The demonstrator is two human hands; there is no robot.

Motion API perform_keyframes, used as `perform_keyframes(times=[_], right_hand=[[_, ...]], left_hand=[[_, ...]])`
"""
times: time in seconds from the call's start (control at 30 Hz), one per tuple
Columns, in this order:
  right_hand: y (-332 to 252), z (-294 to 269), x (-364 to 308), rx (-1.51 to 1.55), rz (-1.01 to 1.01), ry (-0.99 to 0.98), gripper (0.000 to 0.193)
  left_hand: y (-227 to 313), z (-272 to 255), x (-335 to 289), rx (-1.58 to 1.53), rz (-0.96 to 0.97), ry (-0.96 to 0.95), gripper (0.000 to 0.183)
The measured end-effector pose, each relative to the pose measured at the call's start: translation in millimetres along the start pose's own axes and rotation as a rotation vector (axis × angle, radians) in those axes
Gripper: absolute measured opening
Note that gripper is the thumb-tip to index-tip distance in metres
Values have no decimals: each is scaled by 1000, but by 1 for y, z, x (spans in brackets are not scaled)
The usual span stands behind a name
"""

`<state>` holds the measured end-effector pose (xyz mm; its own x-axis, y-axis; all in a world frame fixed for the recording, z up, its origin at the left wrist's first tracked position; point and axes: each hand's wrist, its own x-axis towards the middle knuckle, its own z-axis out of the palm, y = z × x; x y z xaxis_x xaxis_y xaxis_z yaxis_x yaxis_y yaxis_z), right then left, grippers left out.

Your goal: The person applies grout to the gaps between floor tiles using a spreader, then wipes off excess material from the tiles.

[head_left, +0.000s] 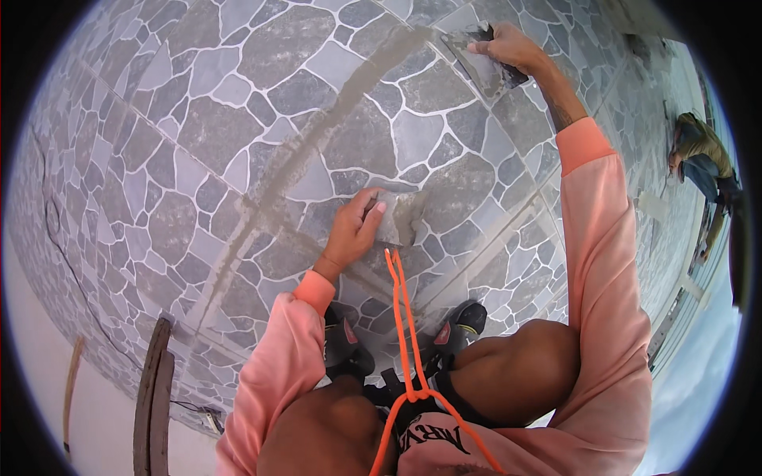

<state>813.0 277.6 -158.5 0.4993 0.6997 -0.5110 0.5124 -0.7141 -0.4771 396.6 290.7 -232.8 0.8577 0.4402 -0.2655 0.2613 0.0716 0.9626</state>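
My left hand (353,226) is closed on the grip of a flat, pale scraper (393,208) that carries a lump of grey mortar (409,216). It is held low over the stone-patterned tiles (286,47), in front of my feet. Farther out to the right, my right hand (512,49) is wrapped round a flat trowel (482,67) smeared with mortar, its blade on or just above the tiles. A band of wet grey mortar (341,107) runs along a tile joint, from near the trowel down toward the left.
A dark cable (59,246) lies along the left side. Wooden planks (155,389) stand at the lower left. My shoes (460,321) are on the tiles, and an orange cord (405,325) hangs before me. At the far right another person (698,155) is bent down.
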Motion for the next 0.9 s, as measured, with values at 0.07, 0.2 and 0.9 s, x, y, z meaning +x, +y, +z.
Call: perform_keyframes(times=[0.07, 0.2, 0.9], right_hand=[[-9, 0, -4, -74, -30, -25, 38], [0, -9, -5, 15, 34, -17, 38], [50, 19, -63, -131, -98, -47, 33]], left_hand=[[1, 1, 1, 14, -3, -5, 26], [3, 2, 0, -25, 2, 9, 26], [-6, -2, -2, -24, -12, 39, 23]])
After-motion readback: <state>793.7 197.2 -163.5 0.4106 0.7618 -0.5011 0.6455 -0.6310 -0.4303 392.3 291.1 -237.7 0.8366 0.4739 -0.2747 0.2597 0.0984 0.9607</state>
